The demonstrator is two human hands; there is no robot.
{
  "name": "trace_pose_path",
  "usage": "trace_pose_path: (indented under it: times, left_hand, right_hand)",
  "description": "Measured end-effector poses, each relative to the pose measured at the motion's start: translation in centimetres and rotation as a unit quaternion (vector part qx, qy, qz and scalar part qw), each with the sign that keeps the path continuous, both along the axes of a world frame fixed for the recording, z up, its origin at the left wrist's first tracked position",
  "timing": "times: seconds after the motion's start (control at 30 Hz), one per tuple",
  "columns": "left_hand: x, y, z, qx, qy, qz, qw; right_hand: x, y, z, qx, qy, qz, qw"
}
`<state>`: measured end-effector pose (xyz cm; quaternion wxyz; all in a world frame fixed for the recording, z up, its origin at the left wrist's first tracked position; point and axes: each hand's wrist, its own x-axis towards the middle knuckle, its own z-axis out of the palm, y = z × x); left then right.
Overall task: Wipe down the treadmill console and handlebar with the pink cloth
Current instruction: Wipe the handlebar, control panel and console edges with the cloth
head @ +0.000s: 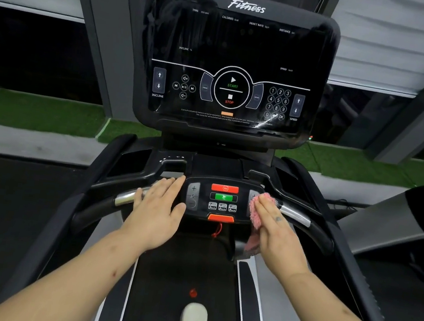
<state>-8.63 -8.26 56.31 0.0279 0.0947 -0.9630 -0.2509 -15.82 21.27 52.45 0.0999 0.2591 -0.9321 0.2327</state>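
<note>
**On the handlebar (pixel 295 216), a cloth by the buttons**

The right hand (pixel 280 234) presses the pink cloth (pixel 257 210) flat beside the button panel (pixel 221 211), fingers straight. The left hand (pixel 156 215) lies flat, holding nothing. Rub softly and stay off the green button (pixel 223 197).

right hand (pixel 281 230) pressing pink cloth (pixel 257 211), handlebar (pixel 295 216)

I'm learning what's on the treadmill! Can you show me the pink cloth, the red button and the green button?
pink cloth (pixel 256 210): head view, on its fluffy upper part.
red button (pixel 225 188): head view, on its middle.
green button (pixel 223 197): head view, on its middle.
</note>
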Motion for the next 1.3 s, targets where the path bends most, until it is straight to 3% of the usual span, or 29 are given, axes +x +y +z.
trace_pose_path:
  times: [0.23,0.5,0.67,0.9,1.17,1.3]
  left_hand:
    - [0.0,-0.1,0.1,0.004,-0.005,-0.005,1.0]
    - [0.0,0.1,0.1,0.003,-0.01,0.001,1.0]
    - [-0.1,0.2,0.0,0.001,-0.011,0.005,1.0]
    - [-0.1,0.3,0.1,0.005,-0.01,0.006,1.0]
    - [0.1,0.1,0.2,0.008,-0.015,-0.003,1.0]
    - [0.1,0.1,0.0,-0.001,-0.01,0.002,1.0]
  right_hand:
    - [3.6,0.0,-2.1,-0.016,0.018,-0.001,1.0]
    - [4.2,-2.3,-1.5,0.053,0.079,-0.019,0.995]
    - [5.1,-6.6,-3.8,0.052,0.072,0.031,0.996]
    - [5.1,-11.8,-3.7,0.12,0.055,0.12,0.984]
    - [4.5,-6.3,-3.2,0.054,0.079,0.097,0.991]
    - [5.0,-7.6,-3.3,0.062,0.074,0.089,0.991]
